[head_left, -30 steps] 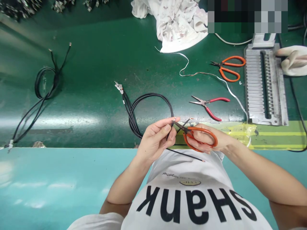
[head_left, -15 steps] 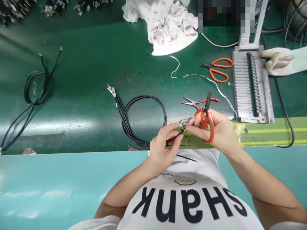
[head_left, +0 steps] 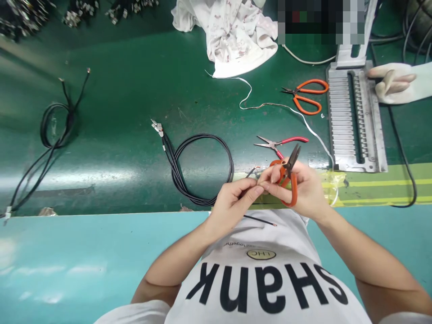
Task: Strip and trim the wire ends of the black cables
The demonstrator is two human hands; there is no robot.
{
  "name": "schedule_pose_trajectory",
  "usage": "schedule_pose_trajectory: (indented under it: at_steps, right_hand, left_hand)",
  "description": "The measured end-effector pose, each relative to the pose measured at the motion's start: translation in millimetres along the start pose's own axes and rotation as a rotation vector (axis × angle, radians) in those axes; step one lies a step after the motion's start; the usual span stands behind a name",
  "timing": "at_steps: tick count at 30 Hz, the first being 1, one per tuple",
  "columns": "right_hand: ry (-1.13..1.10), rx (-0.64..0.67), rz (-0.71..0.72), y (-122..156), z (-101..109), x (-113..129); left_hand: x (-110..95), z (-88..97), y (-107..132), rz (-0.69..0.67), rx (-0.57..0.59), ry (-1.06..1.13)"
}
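Note:
Just in front of the white shirt, my left hand (head_left: 229,202) is closed on a thin black cable, whose stripped end (head_left: 252,171) pokes out above the fingers. Another cable end (head_left: 261,220) shows below this hand, against the shirt. My right hand (head_left: 308,186) carries orange-handled scissors (head_left: 293,191) hooked over its fingers, dark blades pointing up and away. Its thumb and forefinger pinch together at my left fingertips; what lies between them is hidden. Left of the hands rests a coil of black cables (head_left: 178,181) with metal connectors (head_left: 157,128) at one end.
Red-handled pliers (head_left: 272,144) and a second pair of orange-handled scissors (head_left: 300,96) lie beyond my right hand. Farther right are a slotted metal plate (head_left: 342,119) and a stuffed-looking white glove (head_left: 405,83). Crumpled cloth (head_left: 241,42) sits at the back, another cable coil (head_left: 43,123) at left.
My left fingertips have moved right and now meet the right ones, covering the cable part that showed between them. The scissors in my right hand have tilted and dropped slightly.

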State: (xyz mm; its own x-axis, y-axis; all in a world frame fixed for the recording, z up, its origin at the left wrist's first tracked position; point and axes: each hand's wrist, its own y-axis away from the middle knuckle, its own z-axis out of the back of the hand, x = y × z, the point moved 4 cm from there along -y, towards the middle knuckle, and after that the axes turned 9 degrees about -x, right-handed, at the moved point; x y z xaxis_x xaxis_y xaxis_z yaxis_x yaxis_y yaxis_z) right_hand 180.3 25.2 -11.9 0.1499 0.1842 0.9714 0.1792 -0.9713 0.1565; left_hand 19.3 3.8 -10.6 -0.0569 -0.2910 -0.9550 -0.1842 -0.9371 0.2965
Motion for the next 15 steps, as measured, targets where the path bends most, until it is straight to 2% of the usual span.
schedule_pose_trajectory:
  at_steps: [3,8,12,15]
  right_hand:
    - [-0.014,0.006,0.0,0,-1,-1]
    - [-0.047,-0.019,0.01,-5,-5,-2]
    - [0.047,-0.039,0.055,-8,-5,0]
    - [0.164,-0.042,0.101,-7,-5,2]
  left_hand:
    - [3,-1.4,-2,0.019,0.031,0.011]
    - [9,2.9,1,0.025,0.015,0.03]
    - [13,4.8,1,0.084,-0.01,0.182]
    - [12,3.5,-1,0.068,-0.059,0.244]
